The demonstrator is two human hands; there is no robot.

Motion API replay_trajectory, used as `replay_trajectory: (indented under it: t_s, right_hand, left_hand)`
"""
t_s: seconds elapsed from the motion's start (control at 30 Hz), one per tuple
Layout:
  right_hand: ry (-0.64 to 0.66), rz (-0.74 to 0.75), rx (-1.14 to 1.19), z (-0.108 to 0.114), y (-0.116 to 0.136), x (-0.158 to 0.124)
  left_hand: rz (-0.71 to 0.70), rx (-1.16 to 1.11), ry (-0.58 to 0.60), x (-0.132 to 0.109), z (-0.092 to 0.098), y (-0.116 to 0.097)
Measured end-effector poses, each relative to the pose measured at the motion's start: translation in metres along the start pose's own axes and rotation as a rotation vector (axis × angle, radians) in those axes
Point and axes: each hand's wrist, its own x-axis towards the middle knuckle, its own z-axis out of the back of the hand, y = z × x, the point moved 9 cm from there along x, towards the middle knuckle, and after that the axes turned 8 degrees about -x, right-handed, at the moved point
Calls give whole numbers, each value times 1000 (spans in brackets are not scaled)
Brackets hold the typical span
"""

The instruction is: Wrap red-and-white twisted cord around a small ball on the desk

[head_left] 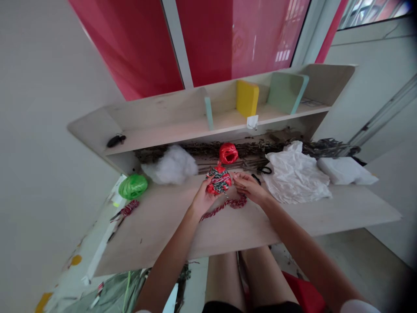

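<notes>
Above the desk, my left hand is closed around a red bundle wrapped in dark-and-white twisted cord. My right hand is at the bundle's right edge, thumb and fingertips pinched together. What lies between those fingertips is too small to make out. Just beyond the bundle is a roll of shiny red plastic twine, with a red strip leading down from it towards the bundle. A red-and-white braided cord lies on the desk under my hands. Black-handled scissors are partly visible beyond my right hand.
White fluffy stuffing and a green twine ball are on the left. Scissors with red-white cord lie at the desk's left edge. Crumpled white paper is on the right. Dried stalks lie beneath the shelf.
</notes>
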Motion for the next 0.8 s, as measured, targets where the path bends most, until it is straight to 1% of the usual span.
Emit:
replay_trajectory:
  t_s: [0.23,0.37,0.4,0.47,0.53,0.6,0.7,0.8]
  right_hand:
    - [21,-3,-16,-2,-4,1]
    - [57,2,-2,-4,-5,0]
    - [64,3,6,-4,-4,0]
    - [78,8,29,-5,-2,-1]
    - [86,9,44,-6,-1,-2]
    - [80,1,42,-6,0,-3]
    - [68,-10,15,-7,0,-3]
    - [64,-15,-39,-8,0,-3]
  left_hand:
    - [18,29,40,0,-1,1]
    - [46,85,125,0,-5,7]
    - [31,110,157,0,-7,7]
    - [-45,166,199,1,-10,3]
    - [-137,217,181,3,-9,-4]
    - [-196,252,116,5,-4,-10]
    - [-207,284,46,5,1,-13]
    - [-186,316,67,1,-3,-11]
